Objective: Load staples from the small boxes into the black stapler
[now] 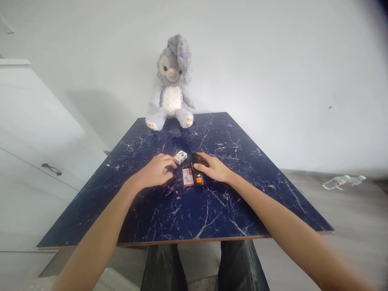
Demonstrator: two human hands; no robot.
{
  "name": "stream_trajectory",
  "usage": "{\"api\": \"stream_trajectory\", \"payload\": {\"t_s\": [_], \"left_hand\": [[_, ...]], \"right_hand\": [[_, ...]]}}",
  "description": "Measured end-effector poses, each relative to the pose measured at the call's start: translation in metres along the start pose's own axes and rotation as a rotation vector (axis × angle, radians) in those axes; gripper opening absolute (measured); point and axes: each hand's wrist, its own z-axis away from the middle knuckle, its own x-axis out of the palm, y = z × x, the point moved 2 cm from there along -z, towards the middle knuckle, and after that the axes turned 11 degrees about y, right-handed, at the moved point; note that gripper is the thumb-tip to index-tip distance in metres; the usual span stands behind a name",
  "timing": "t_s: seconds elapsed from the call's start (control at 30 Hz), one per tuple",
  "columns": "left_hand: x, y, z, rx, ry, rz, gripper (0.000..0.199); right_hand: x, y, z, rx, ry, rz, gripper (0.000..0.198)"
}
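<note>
A long black stapler (198,178) with an orange patch at its near end lies on the dark blue marbled table (212,214). My right hand (214,167) grips it from the right, thumb across its top and fingers around the far part. Against the stapler's left side is a flat red-and-white box (188,177) with a small picture on it. A small white box (180,157) with a dark print sits just beyond. My left hand (157,169) is beside that white box, its curved fingers and thumb apart, fingertips close to the box's near left corner; whether they touch it I cannot tell.
A grey plush toy (172,89) sits at the table's far edge against the white wall. To the left stands a white cabinet (39,133) with a dark handle. On the floor at the right lies a clear plastic bottle (336,182). My legs are below the near edge.
</note>
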Motion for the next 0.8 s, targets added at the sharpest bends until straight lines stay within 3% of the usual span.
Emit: {"api": "stream_trajectory", "payload": {"t_s": [0.07,0.13,0.23,0.33,0.43,0.6,0.8], "left_hand": [[-0.008,-0.011,0.004,-0.038,-0.166,-0.025,0.032],[-0.015,-0.02,0.009,-0.055,-0.322,-0.006,0.047],[-0.02,-0.027,0.013,-0.048,-0.387,0.032,0.065],[-0.021,-0.025,0.011,-0.045,-0.305,0.046,0.052],[-0.015,-0.011,0.005,-0.078,-0.142,0.07,0.045],[0.012,0.023,-0.002,-0.085,0.049,0.151,0.073],[0.032,0.025,0.0,-0.014,0.037,0.23,0.1]], "right_hand": [[0.0,0.001,-0.001,-0.001,-0.002,0.023,0.057],[0.0,0.002,-0.001,-0.006,0.002,0.039,0.057],[-0.001,0.003,-0.001,-0.018,0.002,0.041,0.056],[0.0,0.003,-0.001,-0.02,-0.005,0.043,0.055],[0.0,0.004,-0.002,-0.022,0.01,0.062,0.056],[0.001,0.003,-0.002,-0.046,0.01,0.063,0.052],[-0.001,0.0,-0.001,-0.063,0.008,0.052,0.049]]}}
